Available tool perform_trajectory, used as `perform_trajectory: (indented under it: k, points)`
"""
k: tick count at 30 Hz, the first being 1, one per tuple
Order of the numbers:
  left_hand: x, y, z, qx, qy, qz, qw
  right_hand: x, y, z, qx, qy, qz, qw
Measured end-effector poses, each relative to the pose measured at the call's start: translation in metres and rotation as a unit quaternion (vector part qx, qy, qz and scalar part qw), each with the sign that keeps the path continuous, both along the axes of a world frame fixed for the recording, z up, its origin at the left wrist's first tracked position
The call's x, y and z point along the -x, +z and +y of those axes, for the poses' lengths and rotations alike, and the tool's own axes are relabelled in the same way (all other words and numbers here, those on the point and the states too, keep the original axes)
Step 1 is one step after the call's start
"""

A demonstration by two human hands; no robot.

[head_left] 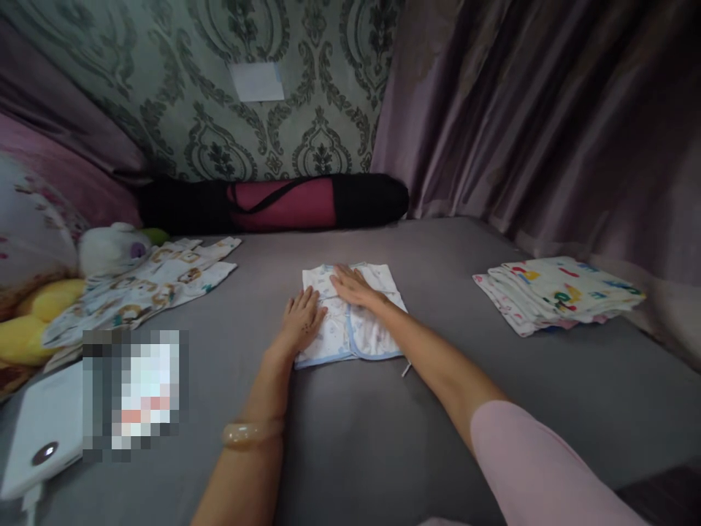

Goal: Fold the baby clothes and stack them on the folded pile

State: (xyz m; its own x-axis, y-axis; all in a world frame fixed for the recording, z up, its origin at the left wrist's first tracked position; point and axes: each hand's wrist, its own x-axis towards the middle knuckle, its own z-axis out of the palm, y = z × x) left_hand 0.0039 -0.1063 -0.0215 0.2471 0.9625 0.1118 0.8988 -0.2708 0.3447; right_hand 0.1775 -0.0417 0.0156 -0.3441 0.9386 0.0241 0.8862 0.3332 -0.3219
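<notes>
Resting both hands open, palms down, on a white garment (377, 342) with blue edging: left hand (304, 320) at its left side, right hand (355, 287) higher, across its upper middle. Wearing a pale bangle (252, 435) behind the left hand. Lying flat beneath both palms, on the grey surface (350, 438). Seen left of the hands and nearer, a white device (47, 431) with a cable (31, 500), beside a pixelated patch. Stacked right of the hands, folded cloths (569, 288). Spread left, a printed cloth (186, 274) beside plush toys (106, 248). Stretched beyond the hands, a black-and-red long bag (285, 204) by the wall (323, 95).
</notes>
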Motion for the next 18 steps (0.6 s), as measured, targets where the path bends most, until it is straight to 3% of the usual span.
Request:
perform_trajectory:
  k: [3,5,10,14,18]
  points:
    - [-0.001,0.000,0.000,-0.002,0.002,-0.004,1.000,-0.022,0.005,0.003,-0.057,-0.037,0.004,0.998]
    - [-0.001,0.001,-0.001,0.010,0.003,-0.001,1.000,-0.035,-0.002,0.001,-0.086,-0.071,-0.012,0.994]
    - [0.000,0.005,-0.002,0.024,0.005,0.005,1.000,-0.044,-0.022,0.000,-0.038,-0.085,-0.022,0.995]
    - [0.002,0.005,-0.001,0.017,0.007,-0.031,0.999,-0.056,-0.009,-0.001,0.022,-0.055,0.084,0.995]
    - [0.011,0.008,-0.002,0.005,0.030,-0.127,0.991,-0.091,0.010,-0.037,-0.021,-0.082,0.203,0.976]
